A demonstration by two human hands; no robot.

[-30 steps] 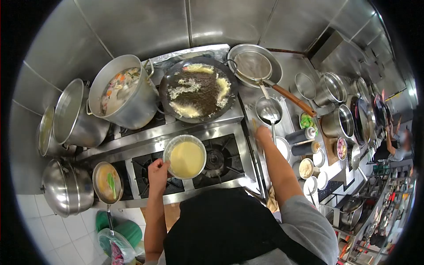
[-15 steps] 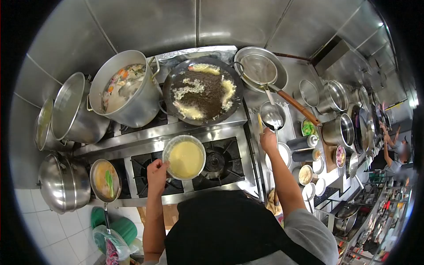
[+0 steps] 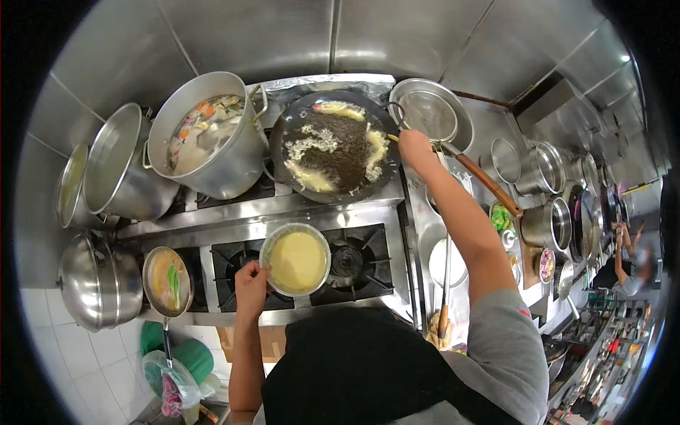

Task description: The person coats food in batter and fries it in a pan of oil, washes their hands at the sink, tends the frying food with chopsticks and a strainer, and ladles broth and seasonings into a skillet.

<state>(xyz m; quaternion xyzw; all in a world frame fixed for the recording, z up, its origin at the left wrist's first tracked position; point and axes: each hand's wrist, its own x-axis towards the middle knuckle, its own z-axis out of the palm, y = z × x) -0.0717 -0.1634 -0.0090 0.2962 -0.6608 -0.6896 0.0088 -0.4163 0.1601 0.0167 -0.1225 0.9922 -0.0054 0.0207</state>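
Observation:
At the left edge of a round tub (image 3: pixel 328 263) of pale yellow batter (image 3: pixel 295 261), my left hand (image 3: pixel 251 289) pinches the rim. The tub sits over the front burners. My right hand (image 3: pixel 416 149) is closed around thin yellowish chopsticks (image 3: pixel 393 137), whose tips reach the right edge of a wide dark pan (image 3: pixel 287 129). Dark oil fills the pan. Several long battered pieces (image 3: pixel 375 152) lie in it, one with a reddish end (image 3: pixel 338 108), along with loose crumbs of batter (image 3: pixel 312 142).
A big stockpot (image 3: pixel 237 159) of broth and vegetables stands left of the pan. A small pan (image 3: pixel 167 282) is at front left. Right of the stove are a strainer with a wooden handle (image 3: pixel 489 181), a ladle handle (image 3: pixel 444 320) and a metal bowl (image 3: pixel 464 134). Another person (image 3: pixel 627 265) is at far right.
My right hand has moved up and away from the side counter to the pan's right edge, carrying the chopsticks. My left hand stays on the tub's rim.

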